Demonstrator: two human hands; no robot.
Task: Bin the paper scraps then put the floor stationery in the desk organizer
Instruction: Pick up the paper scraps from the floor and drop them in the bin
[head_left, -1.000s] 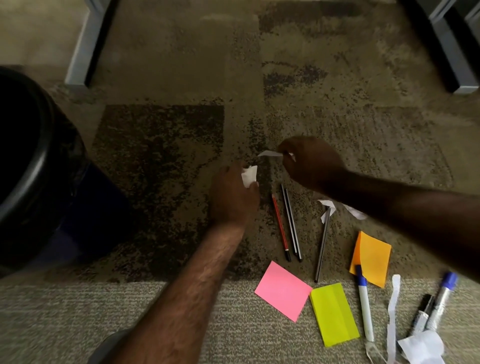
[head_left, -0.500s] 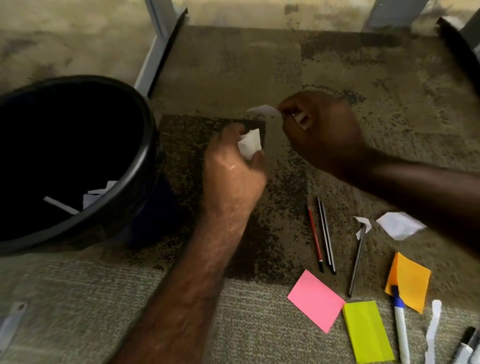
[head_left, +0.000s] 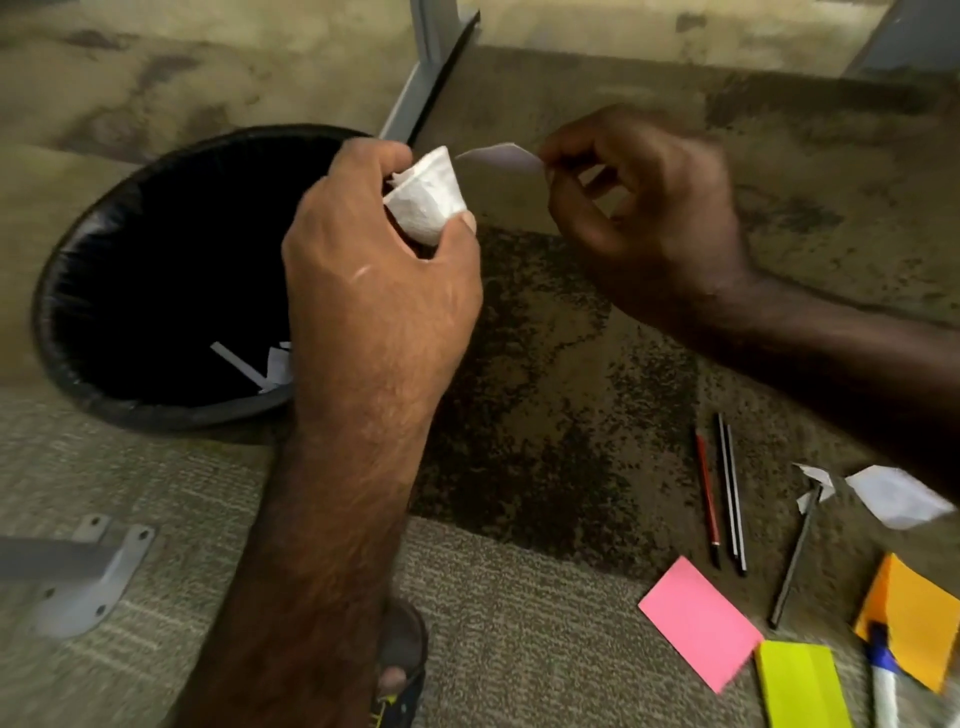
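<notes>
This looks like an office floor under a desk. Mottled carpet tiles (head_left: 545, 415) in olive and dark brown cover the ground. A black waste bin (head_left: 156, 291) stands on them. Just behind the bin rises a grey metal desk leg (head_left: 421, 83); in front of the bin lies a bolted grey metal foot (head_left: 78, 571). Right of the bin lie 4 pencils (head_left: 727, 493) and sticky notes (head_left: 696, 618).

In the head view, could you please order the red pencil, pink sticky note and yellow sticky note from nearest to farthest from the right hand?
From the right hand:
1. Red pencil, below it on the carpet.
2. Pink sticky note, lower, past the pencil tips.
3. Yellow sticky note, at the bottom edge.
</notes>
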